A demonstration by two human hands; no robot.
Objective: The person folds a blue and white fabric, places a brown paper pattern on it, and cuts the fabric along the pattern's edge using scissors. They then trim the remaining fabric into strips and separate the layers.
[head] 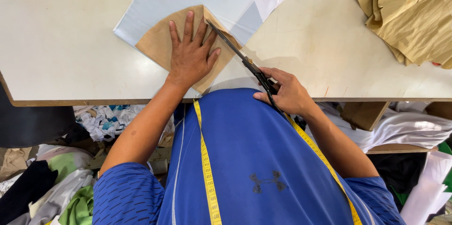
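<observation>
Probably a tailoring workshop: scissors (245, 58), tape measure (207, 168), fabric scraps (103, 121).

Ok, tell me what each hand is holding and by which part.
The right hand holds the scissors by their handle loops. The left hand holds nothing; it presses flat on the brown paper pattern.
</observation>
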